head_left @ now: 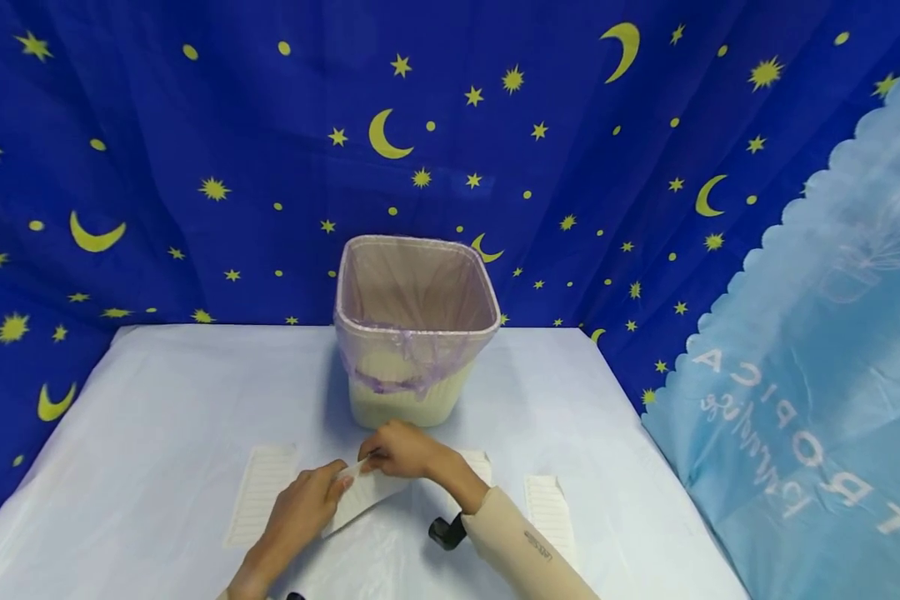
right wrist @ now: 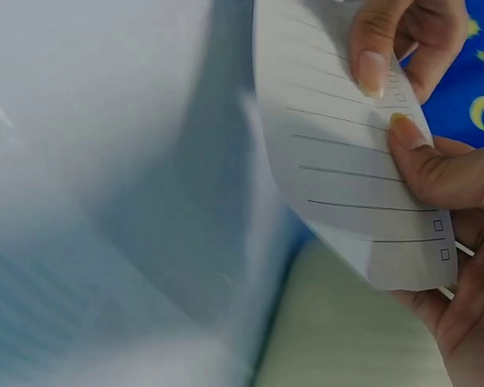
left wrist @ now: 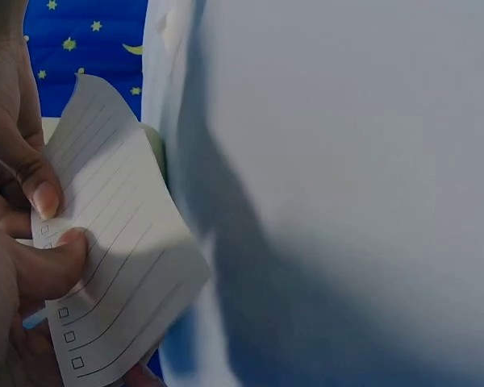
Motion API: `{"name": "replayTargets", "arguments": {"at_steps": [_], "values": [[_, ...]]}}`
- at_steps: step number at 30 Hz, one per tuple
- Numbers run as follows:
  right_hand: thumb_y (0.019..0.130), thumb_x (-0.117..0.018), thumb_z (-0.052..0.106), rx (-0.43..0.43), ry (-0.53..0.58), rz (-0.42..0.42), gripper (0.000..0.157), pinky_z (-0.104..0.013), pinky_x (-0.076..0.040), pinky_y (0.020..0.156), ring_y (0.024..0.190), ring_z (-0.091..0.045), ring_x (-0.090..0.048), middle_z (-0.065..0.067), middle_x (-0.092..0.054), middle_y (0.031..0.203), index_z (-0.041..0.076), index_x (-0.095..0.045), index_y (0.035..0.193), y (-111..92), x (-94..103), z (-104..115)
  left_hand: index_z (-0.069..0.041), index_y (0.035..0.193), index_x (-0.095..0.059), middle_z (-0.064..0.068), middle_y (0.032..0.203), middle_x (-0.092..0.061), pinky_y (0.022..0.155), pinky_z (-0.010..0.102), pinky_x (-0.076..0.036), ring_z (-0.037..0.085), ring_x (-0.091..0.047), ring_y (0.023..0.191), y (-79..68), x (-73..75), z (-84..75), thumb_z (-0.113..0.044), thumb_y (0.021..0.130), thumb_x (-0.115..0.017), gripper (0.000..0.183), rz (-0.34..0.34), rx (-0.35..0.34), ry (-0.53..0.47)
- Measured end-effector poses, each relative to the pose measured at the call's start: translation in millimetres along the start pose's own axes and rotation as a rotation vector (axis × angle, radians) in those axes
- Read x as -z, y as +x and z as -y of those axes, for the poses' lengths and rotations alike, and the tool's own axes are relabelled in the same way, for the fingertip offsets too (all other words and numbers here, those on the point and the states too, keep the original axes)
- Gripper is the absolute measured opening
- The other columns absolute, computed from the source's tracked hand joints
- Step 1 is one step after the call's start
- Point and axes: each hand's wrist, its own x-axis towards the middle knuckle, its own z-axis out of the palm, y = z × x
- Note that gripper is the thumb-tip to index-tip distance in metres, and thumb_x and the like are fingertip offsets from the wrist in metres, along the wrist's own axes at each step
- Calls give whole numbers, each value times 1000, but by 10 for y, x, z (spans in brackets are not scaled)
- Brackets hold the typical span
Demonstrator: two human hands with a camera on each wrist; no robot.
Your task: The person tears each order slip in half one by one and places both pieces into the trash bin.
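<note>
Both hands hold one lined sheet of paper (head_left: 363, 500) with small checkboxes along one edge, tilted above the table in front of the bin. My left hand (head_left: 305, 500) grips it at the nearer left part, thumb on the printed face. With its thumb and fingers, my right hand (head_left: 405, 450) pinches the farther edge. In the left wrist view the two thumbs press close together beside the checkboxes, and the sheet (left wrist: 121, 218) bends in a curve. The right wrist view shows the same sheet (right wrist: 347, 161) bowed, with some fingers hidden behind it.
A pale square bin (head_left: 405, 406) with a translucent purple liner stands behind the hands. Similar lined sheets lie on the white-covered table (head_left: 180, 400): one at left (head_left: 258, 496), one partly behind the right forearm (head_left: 477, 465), one at right (head_left: 549, 508). A blue star-patterned curtain (head_left: 270, 125) hangs behind.
</note>
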Motion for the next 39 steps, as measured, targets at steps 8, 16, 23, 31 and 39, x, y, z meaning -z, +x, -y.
{"name": "replayTargets", "arguments": {"at_steps": [8, 16, 23, 31, 39], "values": [[92, -67, 16, -76, -95, -55, 9, -11, -46, 69, 73, 5, -59, 12, -72, 85, 18, -76, 91, -224, 165, 34, -13, 102, -70, -6, 73, -65, 56, 32, -45, 11, -59, 64, 110, 22, -170, -18, 92, -66, 12, -24, -121, 82], [93, -65, 12, -112, -87, -136, 12, -13, -47, 70, 74, 3, -59, 11, -72, 85, 17, -76, 92, -380, 295, -12, -12, 105, -71, -3, 77, -68, 63, 39, -51, 20, -66, 74, 196, 47, -310, -19, 92, -66, 15, -30, -178, 105], [94, -64, 13, -133, -85, -163, 13, -11, -45, 67, 74, 5, -57, 11, -71, 85, 18, -76, 92, -466, 271, -47, -13, 102, -71, -8, 68, -60, 58, 34, -45, 12, -58, 66, 219, 60, -400, -18, 91, -67, 12, 9, -175, 99], [95, -64, 18, -117, -53, -186, 12, -10, -41, 65, 68, 7, -51, 12, -72, 88, 19, -76, 95, -504, 259, -50, -14, 102, -71, -10, 56, -44, 51, 25, -37, 6, -41, 50, 259, 69, -464, -19, 94, -64, 12, 46, -210, 88], [94, -63, 11, -105, -137, -265, 13, -14, -46, 66, 69, 3, -56, 10, -71, 84, 18, -73, 91, -536, 270, -43, -17, 74, -58, -10, 56, -35, 48, 21, -29, 2, -33, 48, 340, 103, -551, -22, 98, -59, 25, 49, -287, 86]]}}
